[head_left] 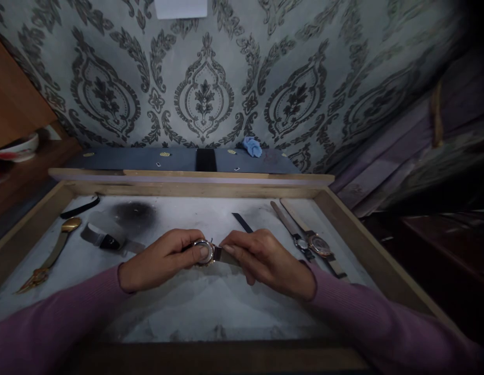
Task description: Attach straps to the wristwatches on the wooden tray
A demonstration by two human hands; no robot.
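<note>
Over the middle of a wooden tray (pixel 210 191) with a pale bottom, a wristwatch (pixel 203 252) with a shiny round case is held between my two hands. My left hand (pixel 167 256) grips the case, its thumb lying across the round face. The fingers of my right hand (pixel 261 255) pinch the brown strap (pixel 225 255) close to where it meets the case. Part of the strap's far end is hidden under the right hand. Just behind that hand lies a dark, narrow strip (pixel 242 222).
Two watches, one slim (pixel 300 242) and one larger (pixel 320 245), lie at the tray's right. On the left are a gold-coloured watch (pixel 71 224), a black strap (pixel 81 207) and a grey-and-black object (pixel 104 239). A crumpled blue cloth (pixel 251 147) sits behind the tray, by the patterned wall.
</note>
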